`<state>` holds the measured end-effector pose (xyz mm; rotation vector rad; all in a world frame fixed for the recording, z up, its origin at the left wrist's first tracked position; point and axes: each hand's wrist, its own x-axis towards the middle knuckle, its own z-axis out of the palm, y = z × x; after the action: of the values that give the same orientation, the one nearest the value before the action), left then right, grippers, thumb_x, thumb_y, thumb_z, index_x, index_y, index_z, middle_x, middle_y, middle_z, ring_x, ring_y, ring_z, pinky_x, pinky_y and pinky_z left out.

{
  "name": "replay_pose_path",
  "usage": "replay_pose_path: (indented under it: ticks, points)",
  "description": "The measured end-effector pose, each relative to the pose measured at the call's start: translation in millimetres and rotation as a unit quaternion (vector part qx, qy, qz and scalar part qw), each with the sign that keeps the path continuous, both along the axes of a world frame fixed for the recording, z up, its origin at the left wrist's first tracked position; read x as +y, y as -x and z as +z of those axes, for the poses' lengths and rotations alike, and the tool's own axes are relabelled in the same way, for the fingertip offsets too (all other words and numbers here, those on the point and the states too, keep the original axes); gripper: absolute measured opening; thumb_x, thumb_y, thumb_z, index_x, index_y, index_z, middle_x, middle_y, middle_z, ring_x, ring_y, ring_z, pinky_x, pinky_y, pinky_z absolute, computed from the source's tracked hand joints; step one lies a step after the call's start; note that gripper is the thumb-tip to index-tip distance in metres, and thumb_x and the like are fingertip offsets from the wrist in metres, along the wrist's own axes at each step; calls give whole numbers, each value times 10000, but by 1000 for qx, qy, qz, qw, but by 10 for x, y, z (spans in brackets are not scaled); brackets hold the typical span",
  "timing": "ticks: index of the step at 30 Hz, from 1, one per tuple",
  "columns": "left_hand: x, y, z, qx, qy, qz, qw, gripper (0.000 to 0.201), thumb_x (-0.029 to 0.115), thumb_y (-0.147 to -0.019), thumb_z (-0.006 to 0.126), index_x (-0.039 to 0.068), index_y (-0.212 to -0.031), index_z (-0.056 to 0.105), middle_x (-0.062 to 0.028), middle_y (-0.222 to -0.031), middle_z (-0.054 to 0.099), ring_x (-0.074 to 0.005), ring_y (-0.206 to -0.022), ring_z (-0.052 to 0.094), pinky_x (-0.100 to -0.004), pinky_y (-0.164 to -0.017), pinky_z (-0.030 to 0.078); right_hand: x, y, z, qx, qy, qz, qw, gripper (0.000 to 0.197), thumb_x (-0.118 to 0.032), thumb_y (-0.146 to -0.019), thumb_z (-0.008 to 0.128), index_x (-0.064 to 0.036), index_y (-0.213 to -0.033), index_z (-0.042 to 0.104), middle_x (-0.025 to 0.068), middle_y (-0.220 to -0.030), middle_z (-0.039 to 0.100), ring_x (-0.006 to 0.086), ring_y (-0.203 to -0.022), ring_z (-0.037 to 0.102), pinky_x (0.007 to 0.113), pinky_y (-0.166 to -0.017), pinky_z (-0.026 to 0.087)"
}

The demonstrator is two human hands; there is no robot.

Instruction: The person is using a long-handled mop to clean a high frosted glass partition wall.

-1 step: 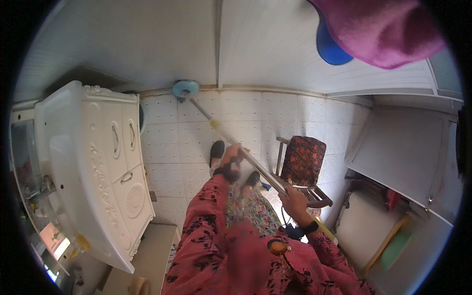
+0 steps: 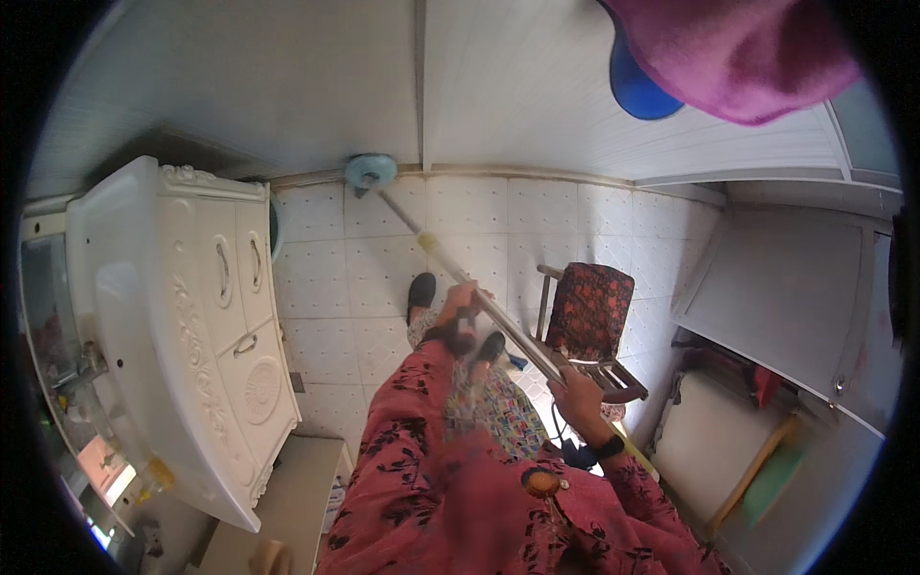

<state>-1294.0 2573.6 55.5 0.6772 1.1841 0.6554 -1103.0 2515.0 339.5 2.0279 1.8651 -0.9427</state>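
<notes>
The left hand [image 2: 464,299] was curled around the long-handled mop [image 2: 518,335] partway along its length; the right hand [image 2: 578,395] was wrapped round it nearer the body. The round, pale-blue mop head [image 2: 371,172] sat at the tiled floor's [image 2: 470,213] far edge, by the wall [image 2: 517,96].

Left hand [image 2: 461,301] curled, left forearm [image 2: 419,379] behind fingers [image 2: 469,289]; right hand [image 2: 578,399] curled, rightward of left fingers, nearer torso [image 2: 484,503].
</notes>
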Motion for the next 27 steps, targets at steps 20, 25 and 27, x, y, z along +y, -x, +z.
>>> replay_pose_path:
  ticks: [20, 25, 27]
  points:
    - [-553, -924, 2416, -382, 163, 51, 908, 176, 172, -818, 503, 9, -882, 514, -113, -870, 553, -228, -875, 549, -355, -788, 452, -1402, -1484, 920, 69, -219, -87, 969, 267, -152, -611, 691, -53, -815, 550, 110, -686, 585, 227, -595, 591, 313, -529, 447]
    - [-521, -1169, 3000, -412, 136, -18, 901, 185, 183, -840, 475, 32, -941, 507, -102, -946, 549, -222, -957, 521, -355, -846, 424, -1511, -1870, 1051, 32, -273, -77, 958, 308, -126, -557, 731, -43, -790, 548, 79, -654, 577, 187, -555, 584, 282, -520, 451]
    - [-513, -1229, 3204, -422, 96, -52, 900, 159, 161, -834, 486, 52, -948, 504, -93, -971, 547, -215, -967, 516, -353, -856, 423, -1564, -1979, 1066, 43, -289, -100, 951, 304, -124, -556, 731, -44, -785, 548, 79, -654, 576, 185, -554, 582, 279, -511, 446]
